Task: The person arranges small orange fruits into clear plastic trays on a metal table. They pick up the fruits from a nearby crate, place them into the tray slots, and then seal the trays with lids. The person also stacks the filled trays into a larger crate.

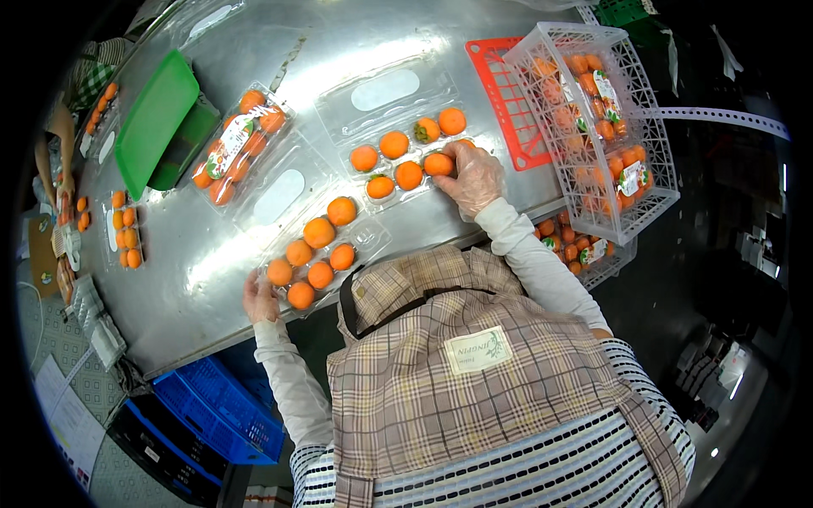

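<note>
My right hand (476, 180), in a thin clear glove, has thumb and fingers curled round an orange fruit (438, 163) at the right end of an open clear plastic box (385, 91). Several more oranges sit in that box; one by my fingertips is partly hidden. Nearer to me is a second open clear box (373, 233), also holding several oranges (319, 232). My left hand (261, 298) grips this box's left corner, its fingers partly out of sight. Both boxes have their lids folded back, each bearing a pale oval label.
A closed, labelled box of oranges (237, 146) lies beside a green bin (157, 127). On the right, a clear crate (614, 229) holds packed boxes, next to a red basket (500, 80). Blue crates (216, 406) stand below the metal table (203, 317). Another person's hands (63, 195) are far left.
</note>
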Demonstrator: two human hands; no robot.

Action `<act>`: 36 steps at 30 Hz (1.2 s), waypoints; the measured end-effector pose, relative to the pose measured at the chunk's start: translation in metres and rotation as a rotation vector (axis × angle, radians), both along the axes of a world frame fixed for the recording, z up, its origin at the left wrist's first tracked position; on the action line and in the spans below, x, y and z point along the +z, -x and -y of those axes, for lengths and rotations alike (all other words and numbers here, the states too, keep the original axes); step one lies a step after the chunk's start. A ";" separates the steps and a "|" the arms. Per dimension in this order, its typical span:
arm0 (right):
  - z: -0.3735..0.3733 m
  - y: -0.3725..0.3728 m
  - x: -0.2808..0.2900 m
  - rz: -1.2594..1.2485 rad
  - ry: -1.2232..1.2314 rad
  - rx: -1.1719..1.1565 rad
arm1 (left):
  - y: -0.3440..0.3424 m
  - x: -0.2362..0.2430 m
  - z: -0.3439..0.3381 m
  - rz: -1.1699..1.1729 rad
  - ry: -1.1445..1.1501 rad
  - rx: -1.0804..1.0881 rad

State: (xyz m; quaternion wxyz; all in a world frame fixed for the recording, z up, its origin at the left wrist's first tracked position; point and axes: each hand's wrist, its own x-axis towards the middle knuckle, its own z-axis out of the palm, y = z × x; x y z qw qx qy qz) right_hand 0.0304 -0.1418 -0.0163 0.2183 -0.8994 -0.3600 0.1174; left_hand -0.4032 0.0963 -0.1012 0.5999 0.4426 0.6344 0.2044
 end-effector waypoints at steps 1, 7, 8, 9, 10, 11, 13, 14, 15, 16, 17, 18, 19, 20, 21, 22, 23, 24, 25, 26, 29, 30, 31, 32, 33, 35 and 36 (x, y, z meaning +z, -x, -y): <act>0.001 0.000 0.000 0.017 -0.038 -0.002 | 0.002 0.000 -0.003 -0.009 -0.006 0.012; 0.004 0.002 0.003 0.044 -0.185 0.078 | 0.044 -0.022 -0.018 -0.068 -0.027 0.046; 0.005 0.003 0.007 -0.005 -0.165 0.039 | 0.044 -0.021 -0.017 -0.085 -0.053 0.014; 0.005 0.005 0.011 -0.056 -0.146 0.001 | 0.045 -0.020 -0.017 -0.138 -0.174 0.008; 0.005 0.006 0.012 -0.107 -0.126 -0.037 | 0.045 -0.020 -0.016 -0.191 -0.295 0.003; 0.007 0.005 0.011 -0.078 -0.122 -0.033 | 0.036 -0.011 -0.016 -0.242 -0.417 -0.003; 0.013 0.004 0.005 -0.015 -0.109 -0.037 | -0.014 0.036 -0.014 -0.360 -0.559 -0.120; 0.013 0.003 0.002 0.004 -0.083 -0.031 | -0.041 0.054 -0.008 -0.423 -0.631 -0.173; 0.012 0.002 -0.002 0.021 -0.059 -0.020 | -0.061 0.058 -0.003 -0.375 -0.686 -0.209; 0.010 0.000 -0.004 0.042 -0.037 -0.009 | -0.082 0.060 0.003 -0.324 -0.743 -0.243; 0.009 -0.001 0.000 0.020 -0.003 0.009 | -0.110 0.072 0.011 -0.291 -0.783 -0.347; 0.005 -0.002 0.007 -0.005 0.030 0.029 | -0.135 0.082 0.021 -0.263 -0.823 -0.449; 0.002 -0.001 0.011 -0.033 0.061 0.052 | -0.151 0.082 0.027 -0.247 -0.885 -0.538; 0.002 -0.001 0.006 0.030 0.044 0.083 | -0.167 0.082 0.032 -0.225 -0.947 -0.629; 0.002 -0.003 -0.003 0.092 0.030 0.115 | -0.183 0.084 0.041 -0.258 -0.961 -0.691; 0.003 -0.003 -0.008 0.157 0.016 0.146 | -0.198 0.088 0.048 -0.288 -0.975 -0.752; 0.002 -0.002 -0.007 0.166 -0.044 0.146 | -0.212 0.091 0.054 -0.322 -0.966 -0.816; 0.000 0.000 -0.006 0.171 -0.101 0.144 | -0.225 0.094 0.059 -0.356 -0.951 -0.884; -0.002 0.003 -0.003 0.176 -0.158 0.143 | -0.235 0.094 0.063 -0.390 -0.936 -0.951; -0.005 0.007 0.000 0.167 -0.147 0.188 | -0.243 0.092 0.067 -0.406 -0.929 -0.976; -0.017 0.021 0.005 0.165 -0.092 0.310 | -0.258 0.080 0.072 -0.479 -0.935 -1.066; -0.020 0.024 0.003 0.168 -0.047 0.297 | -0.259 0.075 0.072 -0.483 -0.936 -1.065; -0.024 0.027 -0.001 0.172 -0.002 0.285 | -0.260 0.071 0.073 -0.488 -0.936 -1.062; -0.026 0.028 -0.004 0.175 0.042 0.272 | -0.260 0.068 0.073 -0.492 -0.938 -1.061; -0.027 0.028 -0.005 0.180 0.056 0.277 | -0.260 0.065 0.072 -0.471 -0.928 -1.044; -0.028 0.028 -0.008 0.189 0.084 0.289 | -0.259 0.061 0.072 -0.429 -0.908 -1.009; -0.029 0.027 -0.010 0.184 0.078 0.282 | -0.259 0.060 0.072 -0.424 -0.900 -0.999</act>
